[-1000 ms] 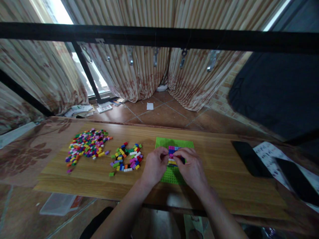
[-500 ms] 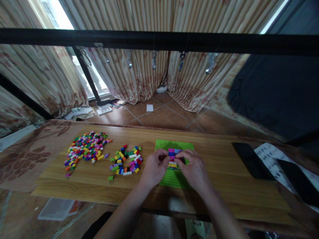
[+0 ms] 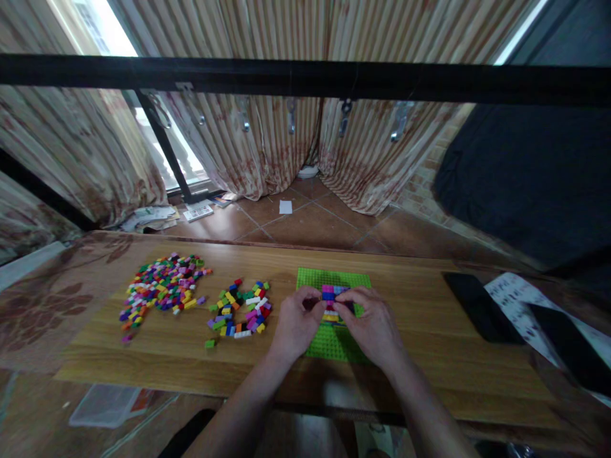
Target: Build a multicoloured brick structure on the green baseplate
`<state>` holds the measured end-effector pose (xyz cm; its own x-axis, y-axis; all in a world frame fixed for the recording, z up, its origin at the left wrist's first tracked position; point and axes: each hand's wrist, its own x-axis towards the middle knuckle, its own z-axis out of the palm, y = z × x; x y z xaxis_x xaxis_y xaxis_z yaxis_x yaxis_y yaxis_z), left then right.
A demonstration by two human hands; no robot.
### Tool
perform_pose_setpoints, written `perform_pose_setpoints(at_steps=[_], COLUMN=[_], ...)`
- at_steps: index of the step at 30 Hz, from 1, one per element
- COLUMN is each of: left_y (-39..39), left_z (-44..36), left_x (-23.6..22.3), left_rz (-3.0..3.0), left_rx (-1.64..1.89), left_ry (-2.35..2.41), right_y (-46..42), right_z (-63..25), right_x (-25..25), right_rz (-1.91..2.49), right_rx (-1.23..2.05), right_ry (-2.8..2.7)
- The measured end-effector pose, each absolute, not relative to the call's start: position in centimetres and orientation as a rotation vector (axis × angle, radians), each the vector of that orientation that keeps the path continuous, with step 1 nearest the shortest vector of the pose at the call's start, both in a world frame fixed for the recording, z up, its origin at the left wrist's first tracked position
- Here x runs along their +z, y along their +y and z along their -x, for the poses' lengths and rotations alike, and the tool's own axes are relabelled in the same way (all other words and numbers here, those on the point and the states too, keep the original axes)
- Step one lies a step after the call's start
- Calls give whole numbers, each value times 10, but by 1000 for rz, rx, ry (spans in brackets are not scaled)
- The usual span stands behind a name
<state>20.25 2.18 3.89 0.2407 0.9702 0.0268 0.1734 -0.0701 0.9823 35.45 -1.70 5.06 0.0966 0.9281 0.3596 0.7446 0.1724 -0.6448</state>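
Long wood-grain tabletop [image 3: 443, 381], green studded baseplate [image 3: 337, 345] lying flat on it. Left of the baseplate, near: loose ring of mixed-colour bricks [image 3: 251, 315]; farther left, a larger, denser brick heap [image 3: 165, 283]; also left, lower, one lone green brick [image 3: 210, 343]. Right of the baseplate, well apart: flat black slab [image 3: 480, 308].

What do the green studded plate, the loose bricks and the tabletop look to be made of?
Green studded plate: probably plastic, evenly coloured, with regular moulded-looking studs.
Loose bricks: likely hard plastic too, crisp-edged and solid-coloured.
Tabletop: wood or wood-look laminate, smooth; grain lines and a soft sheen show.
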Motion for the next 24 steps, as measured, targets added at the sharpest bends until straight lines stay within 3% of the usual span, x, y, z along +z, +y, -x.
perform_pose_setpoints(at_steps=[6,13,24], left_y=[21,24,25], left_z=[-206,-208,-213], left_x=[42,38,29], left_rz=[-1434,-1352,-1032], left_rx=[987,1001,1039], left_ry=[1151,1194,1100], right_y=[-13,-9,-6], right_z=[-362,-352,-345], right_x=[49,28,25], right_rz=[1707,1706,1686], right_rx=[144,497,665], right_ry=[-1468,-1370,-1230])
